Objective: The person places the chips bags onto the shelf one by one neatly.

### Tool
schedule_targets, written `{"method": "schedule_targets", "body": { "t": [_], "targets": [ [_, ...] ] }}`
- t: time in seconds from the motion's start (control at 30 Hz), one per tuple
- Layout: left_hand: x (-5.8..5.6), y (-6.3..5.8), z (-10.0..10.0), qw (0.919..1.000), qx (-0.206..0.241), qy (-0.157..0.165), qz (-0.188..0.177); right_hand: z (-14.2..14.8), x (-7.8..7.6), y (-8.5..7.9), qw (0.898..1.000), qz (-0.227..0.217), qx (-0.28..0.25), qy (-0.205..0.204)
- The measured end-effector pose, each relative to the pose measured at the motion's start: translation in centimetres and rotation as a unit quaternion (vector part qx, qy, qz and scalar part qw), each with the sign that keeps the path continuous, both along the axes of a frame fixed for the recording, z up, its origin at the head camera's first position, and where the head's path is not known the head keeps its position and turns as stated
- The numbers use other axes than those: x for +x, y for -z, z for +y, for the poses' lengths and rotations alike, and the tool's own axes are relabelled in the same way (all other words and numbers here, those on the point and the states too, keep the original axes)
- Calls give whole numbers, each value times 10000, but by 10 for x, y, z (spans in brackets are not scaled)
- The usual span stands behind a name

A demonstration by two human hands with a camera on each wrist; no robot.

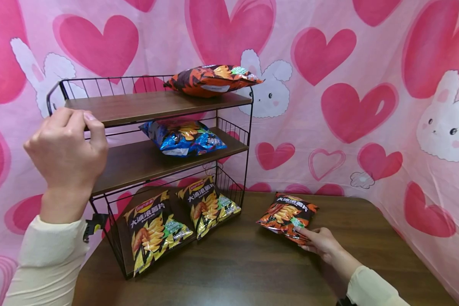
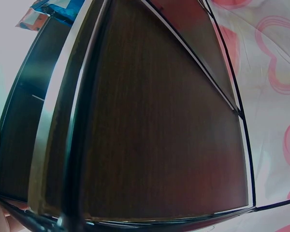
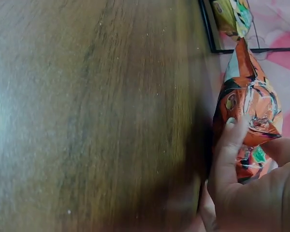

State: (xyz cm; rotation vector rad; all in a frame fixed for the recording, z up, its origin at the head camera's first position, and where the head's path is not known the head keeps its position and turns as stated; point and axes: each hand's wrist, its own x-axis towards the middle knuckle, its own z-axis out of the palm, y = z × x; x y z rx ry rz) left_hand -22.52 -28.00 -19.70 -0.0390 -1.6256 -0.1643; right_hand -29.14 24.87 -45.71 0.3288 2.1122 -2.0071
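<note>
My right hand (image 1: 321,244) pinches the lower right corner of an orange-and-black bag of potato chips (image 1: 287,212) at the right of the table. Close up in the right wrist view, the thumb (image 3: 227,145) lies along one side of the same chip bag (image 3: 239,101). At the left, my left hand (image 1: 69,146) is curled at the front left corner of a three-tier wire-and-wood rack (image 1: 130,103). Its fingers show at the frame's edge in the left wrist view, gripping the rack (image 2: 75,145); most of that grip is hidden.
Another orange chip bag (image 1: 210,80) lies on the top shelf, and a blue one (image 1: 187,138) on the middle shelf. Two yellow-and-black chip bags (image 1: 151,233) lean in the bottom tier. A heart-patterned cloth (image 1: 340,110) hangs behind the wooden table (image 1: 229,272).
</note>
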Motion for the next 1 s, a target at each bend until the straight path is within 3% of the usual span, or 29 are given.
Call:
{"method": "schedule_targets", "body": {
  "t": [0.3,0.57,0.87,1.0],
  "targets": [
    [1,-2,-1,10000,24,-23,-14,-10,0,-2,9973,-429,-594,-62],
    [1,0,0,10000,6,-26,-83,-11,-3,3,9910,-263,-1309,58],
    [0,0,0,10000,2,-18,-78,-5,-6,3,9962,-209,-800,-279],
    [0,0,0,10000,3,-19,-80,0,-8,4,9935,-210,-963,-569]
  ]
}}
